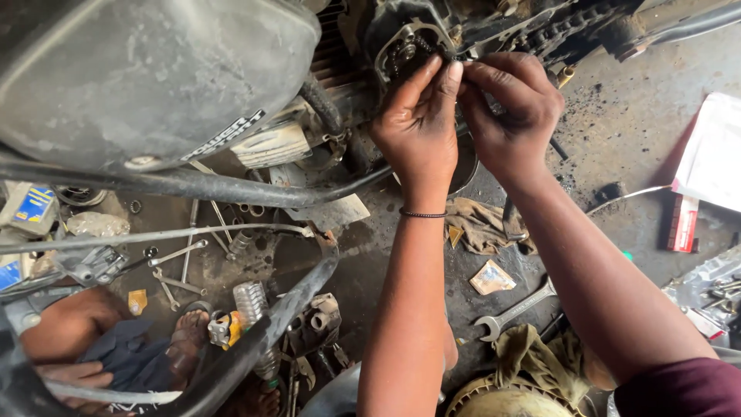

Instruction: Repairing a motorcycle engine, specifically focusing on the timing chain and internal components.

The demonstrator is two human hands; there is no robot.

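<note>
My left hand [417, 127] and my right hand [513, 104] are raised together at the side of a motorcycle engine [401, 46], fingertips meeting at the open round housing with its sprocket and chain [567, 23]. Both hands are greasy. The fingers pinch at a small part between them, which is too hidden to identify. A dark bead bracelet [422, 214] circles my left wrist. The dusty grey fuel tank [147, 73] fills the upper left.
On the oily concrete floor lie a combination spanner [513, 310], dirty rags [482, 225], several spanners [179, 266], a plastic bottle [253, 305] and a small torn packet [492, 278]. Another person's foot in a sandal [185, 340] is at lower left. Red and white boxes [698, 185] are right.
</note>
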